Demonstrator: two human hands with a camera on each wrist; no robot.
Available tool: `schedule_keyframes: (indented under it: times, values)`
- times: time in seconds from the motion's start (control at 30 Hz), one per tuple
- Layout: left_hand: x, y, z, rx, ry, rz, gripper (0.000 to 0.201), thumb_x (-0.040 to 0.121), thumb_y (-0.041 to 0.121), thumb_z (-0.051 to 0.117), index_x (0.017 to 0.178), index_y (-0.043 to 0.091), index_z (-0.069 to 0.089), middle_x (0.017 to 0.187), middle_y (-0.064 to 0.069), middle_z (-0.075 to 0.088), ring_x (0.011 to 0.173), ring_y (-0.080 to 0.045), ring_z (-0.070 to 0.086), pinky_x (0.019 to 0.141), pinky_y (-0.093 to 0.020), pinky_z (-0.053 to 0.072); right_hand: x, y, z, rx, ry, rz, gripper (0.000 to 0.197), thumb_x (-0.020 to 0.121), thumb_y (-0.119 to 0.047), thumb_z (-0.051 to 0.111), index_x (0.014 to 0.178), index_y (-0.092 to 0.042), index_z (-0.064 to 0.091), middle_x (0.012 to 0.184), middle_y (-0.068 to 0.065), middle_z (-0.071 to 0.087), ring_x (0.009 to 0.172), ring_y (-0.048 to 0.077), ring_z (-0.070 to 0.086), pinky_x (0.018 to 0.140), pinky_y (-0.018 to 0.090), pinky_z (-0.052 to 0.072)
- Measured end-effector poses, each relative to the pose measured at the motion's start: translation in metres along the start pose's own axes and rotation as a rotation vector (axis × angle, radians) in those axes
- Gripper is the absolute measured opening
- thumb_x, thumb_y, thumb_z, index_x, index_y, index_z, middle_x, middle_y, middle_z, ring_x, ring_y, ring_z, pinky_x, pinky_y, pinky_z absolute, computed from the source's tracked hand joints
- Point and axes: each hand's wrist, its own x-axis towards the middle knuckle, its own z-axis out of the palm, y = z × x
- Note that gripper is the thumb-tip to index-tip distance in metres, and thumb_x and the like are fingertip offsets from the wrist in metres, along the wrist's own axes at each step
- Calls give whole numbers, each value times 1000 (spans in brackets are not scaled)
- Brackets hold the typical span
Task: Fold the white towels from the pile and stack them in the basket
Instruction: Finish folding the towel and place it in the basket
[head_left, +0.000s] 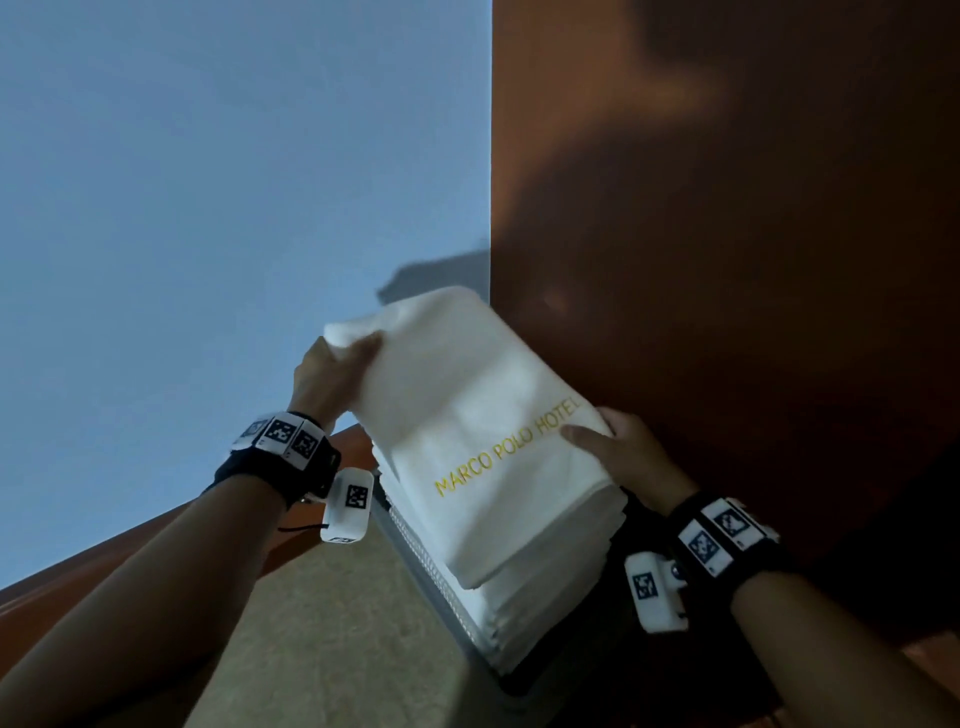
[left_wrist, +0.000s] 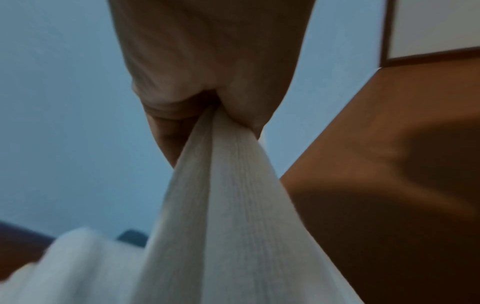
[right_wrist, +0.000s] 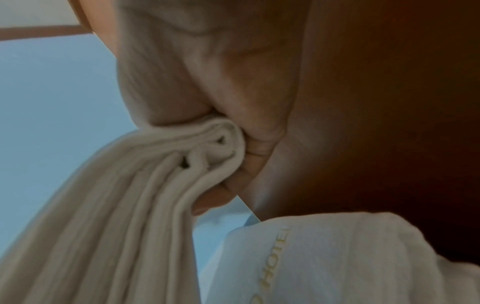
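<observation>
A folded white towel with yellow "MARCO POLO HOTEL" lettering hangs tilted just above a stack of folded white towels in a dark basket. My left hand pinches its far left corner, thumb on top. My right hand pinches the near right edge beside the lettering. The left wrist view shows my left hand clamping the ribbed towel edge. In the right wrist view my right hand grips several folded layers, with a lettered towel face below.
A brown wooden panel rises close on the right, right behind the basket. A pale blue wall fills the left, with a wooden skirting board at its foot. Beige carpet lies left of the basket.
</observation>
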Motion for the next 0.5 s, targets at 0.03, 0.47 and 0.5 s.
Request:
schedule_keyframes:
  times: [0.03, 0.47, 0.5]
  values:
    - [12, -12, 8, 46, -1, -51, 72, 68, 75, 66, 118, 24, 70, 114, -3, 74, 103, -28, 70, 90, -51, 61, 14, 6, -1, -4, -17, 39, 19, 90, -23, 80, 105, -13, 77, 99, 3, 80, 97, 25, 77, 90, 47, 61]
    - [-42, -120, 67, -515, -327, -536, 48, 92, 47, 73, 131, 21, 61, 122, -4, 76, 112, -26, 71, 98, -46, 54, 18, 63, -16, 179, -59, 394, 72, 64, -63, 86, 113, -12, 74, 109, 10, 77, 101, 25, 73, 70, 36, 60]
    - [-56, -129, 71, -488, -377, -552, 54, 86, 53, 78, 130, 29, 59, 127, 0, 74, 117, -25, 69, 102, -50, 52, 16, 66, -16, 175, -74, 389, 91, 47, -71, 89, 115, -13, 73, 111, 9, 76, 104, 25, 72, 71, 36, 61]
